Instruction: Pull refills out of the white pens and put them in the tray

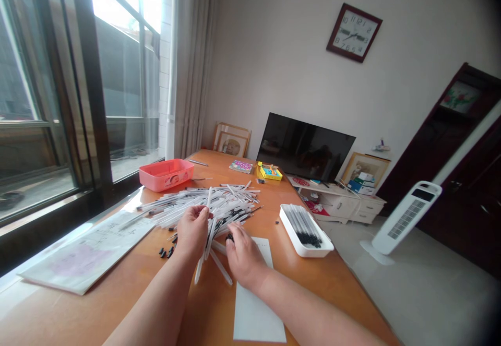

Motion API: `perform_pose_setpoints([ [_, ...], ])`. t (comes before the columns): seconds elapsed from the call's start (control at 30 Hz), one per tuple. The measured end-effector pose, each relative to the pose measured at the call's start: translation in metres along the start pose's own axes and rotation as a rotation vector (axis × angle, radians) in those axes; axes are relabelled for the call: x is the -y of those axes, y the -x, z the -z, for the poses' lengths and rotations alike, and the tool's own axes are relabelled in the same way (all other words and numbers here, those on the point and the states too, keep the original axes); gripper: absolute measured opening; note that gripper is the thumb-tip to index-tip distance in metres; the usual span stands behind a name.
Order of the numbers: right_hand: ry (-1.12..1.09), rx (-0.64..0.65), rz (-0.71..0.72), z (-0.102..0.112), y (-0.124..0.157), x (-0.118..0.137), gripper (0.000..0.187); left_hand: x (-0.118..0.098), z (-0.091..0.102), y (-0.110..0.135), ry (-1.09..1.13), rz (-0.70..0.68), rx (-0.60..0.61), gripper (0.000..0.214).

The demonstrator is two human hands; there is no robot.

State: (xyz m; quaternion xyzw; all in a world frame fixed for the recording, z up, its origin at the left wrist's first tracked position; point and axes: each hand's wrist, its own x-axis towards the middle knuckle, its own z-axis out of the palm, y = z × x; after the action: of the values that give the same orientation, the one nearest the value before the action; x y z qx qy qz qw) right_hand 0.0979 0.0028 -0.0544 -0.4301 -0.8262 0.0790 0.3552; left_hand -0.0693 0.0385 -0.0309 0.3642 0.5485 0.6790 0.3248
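A loose pile of translucent white pen barrels and thin pen refills [180, 203] is spread over the table in front of me. My left hand [193, 227] is at the pile's near edge, thumb and fingertips pinched together; what they grip is too small to make out. Several barrels [221, 267] stick out between my two hands. My right hand [243, 252] rests at the top of a white paper sheet [258, 304], fingers curled over small black pen caps [229, 237]. More black caps [162, 252] lie loose left of my left forearm.
A white tray [326, 246] of black-capped pens stands at right. A red plastic box [156, 175] sits back left, a paper booklet [90, 254] in front of it. Farther back are a yellow box [274, 175] and a small magazine [240, 166]. The table's right edge drops to the floor.
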Motion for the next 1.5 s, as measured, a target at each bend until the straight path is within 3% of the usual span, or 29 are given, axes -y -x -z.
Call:
perform_pose_setpoints([
  [0.1,0.106,-0.086,-0.132,0.015,-0.014,-0.024,0.044,-0.004,0.000,0.003,0.004,0.016,0.006,0.039],
  [0.23,0.295,-0.037,-0.407,0.039,-0.027,-0.069,0.044,-0.008,-0.001,0.005,-0.001,0.022,0.008,0.038],
  [0.4,0.274,-0.029,-0.483,0.050,-0.026,-0.097,0.035,-0.012,0.000,0.007,-0.010,0.020,0.006,0.038],
  [0.73,-0.022,-0.067,-0.404,0.037,-0.020,-0.083,0.041,-0.012,-0.004,0.011,0.050,0.011,0.075,0.038],
  [0.97,-0.266,0.001,-0.370,0.039,-0.005,-0.072,0.041,-0.016,-0.008,0.017,0.039,0.010,0.157,0.040],
  [1.07,-0.484,-0.035,-0.414,0.042,-0.003,-0.065,0.040,-0.021,-0.007,0.019,0.053,0.018,0.191,0.041],
  [1.2,-0.603,-0.100,-0.507,0.054,-0.001,-0.054,0.038,-0.026,-0.008,0.023,0.095,0.054,0.279,0.041],
  [1.37,-0.799,-0.079,-0.703,0.074,0.006,-0.027,0.038,-0.039,-0.010,0.034,0.094,0.039,0.455,0.037],
  [1.5,-0.959,-0.092,-0.754,0.085,0.014,-0.009,0.042,-0.050,-0.013,0.049,0.070,0.017,0.633,0.034],
])
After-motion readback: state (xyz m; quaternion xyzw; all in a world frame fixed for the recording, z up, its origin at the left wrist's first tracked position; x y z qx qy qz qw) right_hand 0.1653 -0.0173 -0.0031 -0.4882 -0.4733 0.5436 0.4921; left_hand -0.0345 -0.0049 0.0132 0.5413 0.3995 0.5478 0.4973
